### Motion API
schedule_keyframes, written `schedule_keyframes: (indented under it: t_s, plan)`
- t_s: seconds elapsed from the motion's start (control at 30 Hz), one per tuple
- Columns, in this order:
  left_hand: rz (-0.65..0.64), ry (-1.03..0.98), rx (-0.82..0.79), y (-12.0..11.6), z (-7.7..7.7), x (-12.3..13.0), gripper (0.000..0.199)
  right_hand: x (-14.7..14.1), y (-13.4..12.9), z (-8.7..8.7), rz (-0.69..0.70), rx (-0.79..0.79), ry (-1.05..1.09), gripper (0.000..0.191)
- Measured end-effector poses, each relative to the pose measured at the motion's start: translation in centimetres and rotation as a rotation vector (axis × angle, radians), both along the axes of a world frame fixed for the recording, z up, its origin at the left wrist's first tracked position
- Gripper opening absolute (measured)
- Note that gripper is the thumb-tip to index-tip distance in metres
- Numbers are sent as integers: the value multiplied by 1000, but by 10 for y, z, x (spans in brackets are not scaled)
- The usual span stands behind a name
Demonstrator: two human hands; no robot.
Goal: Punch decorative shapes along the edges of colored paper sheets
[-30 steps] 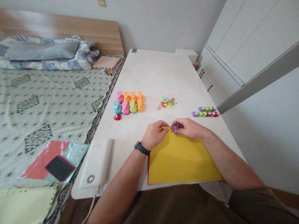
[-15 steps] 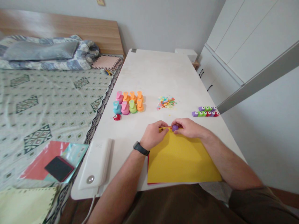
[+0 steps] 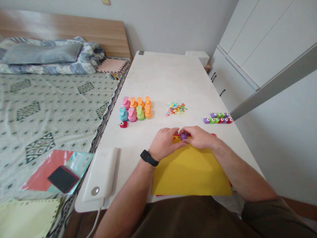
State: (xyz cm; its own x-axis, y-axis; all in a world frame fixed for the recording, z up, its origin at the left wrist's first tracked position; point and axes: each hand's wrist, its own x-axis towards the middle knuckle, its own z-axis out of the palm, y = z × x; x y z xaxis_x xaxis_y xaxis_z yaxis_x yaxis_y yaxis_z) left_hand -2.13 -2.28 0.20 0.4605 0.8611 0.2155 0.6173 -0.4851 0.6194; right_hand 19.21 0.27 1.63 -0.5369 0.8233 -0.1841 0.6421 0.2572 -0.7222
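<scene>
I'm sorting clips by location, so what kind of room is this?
Probably a bedroom doubling as a craft space: a bed with a wooden headboard stands beside a white table holding colorful paper punches.

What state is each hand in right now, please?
Left hand: open, thumb and fingers apart, by the yellow paper's far edge.
Right hand: closed on a purple craft punch.

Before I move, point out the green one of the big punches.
The green punch, near row, between a pink one and an orange one; no other big punch is green.
</scene>
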Motion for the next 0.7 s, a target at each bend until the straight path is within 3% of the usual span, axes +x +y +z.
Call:
schedule_keyframes:
  t_s: [0.27, 0.7]
  plan:
    - [-13, 45, -36, 0, -8, 4, 47, -5, -3, 7, 21, 43, -13, 15]
    - [-2, 36, -25, -2, -12, 6, 42, -6, -7, 0, -3, 72, 2, 20]
